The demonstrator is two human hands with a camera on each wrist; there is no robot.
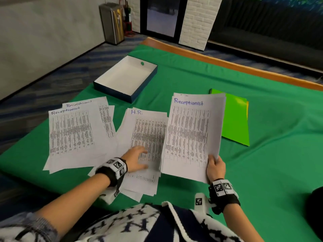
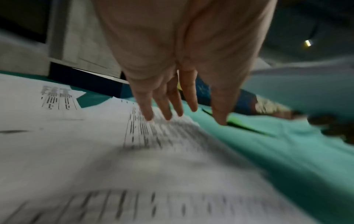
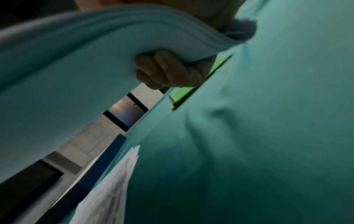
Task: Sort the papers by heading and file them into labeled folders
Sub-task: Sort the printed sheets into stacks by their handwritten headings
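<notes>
A pile of sheets headed "Receptionist" (image 1: 73, 135) lies at the left of the green cloth. In the middle lies a pile headed "H.R." (image 1: 148, 130). My left hand (image 1: 138, 159) lies flat on its lower part with the fingers (image 2: 168, 104) straight and spread over the print (image 2: 153, 144). My right hand (image 1: 215, 169) grips the bottom right corner of a raised stack (image 1: 190, 135) whose top sheet reads "Receptionist"; from below, its fingers (image 3: 166, 71) curl under the stack (image 3: 76, 68). Bright green folders (image 1: 235, 123) lie to the right, partly behind the stack.
An open blue box with a white inside (image 1: 127, 79) stands at the back left of the cloth. The table's wooden edge (image 1: 227, 64) runs along the far side. A metal bin (image 1: 112, 23) stands by the wall. Bare green cloth (image 1: 279, 145) spreads to the right.
</notes>
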